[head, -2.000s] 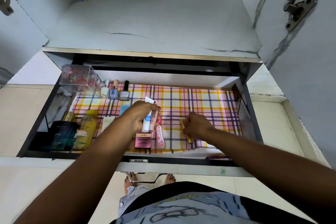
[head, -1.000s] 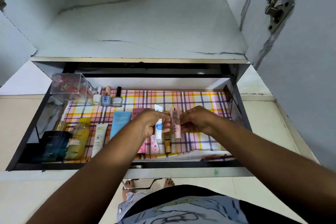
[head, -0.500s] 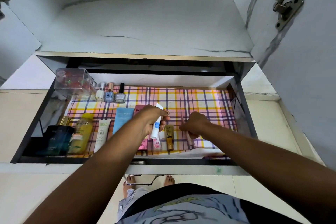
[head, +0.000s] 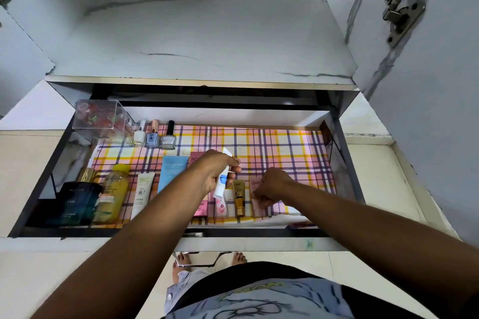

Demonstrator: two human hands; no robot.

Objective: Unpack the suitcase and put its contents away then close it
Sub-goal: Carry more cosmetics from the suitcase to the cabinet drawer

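Observation:
An open drawer [head: 344, 163] lined with pink and yellow checked paper holds cosmetics. My left hand [head: 215, 171] grips a small white tube with a blue label [head: 222, 181] above the drawer's middle. My right hand [head: 272, 186] pinches a pale pink tube [head: 258, 204] that lies on the liner, right of a gold tube [head: 239, 197] and a pink floral tube [head: 220, 208]. The suitcase is out of view.
On the left lie a blue box [head: 172, 171], a white tube [head: 141, 197], a yellow bottle [head: 111, 191] and a dark blue box [head: 77, 202]. Three nail polish bottles [head: 155, 136] and a clear box [head: 101, 116] stand at the back. The cabinet shelf [head: 207, 39] lies above.
My right hand took a pink tube from near my left hand and lowered it onto the liner beside the gold tube. My left hand keeps the white tube.

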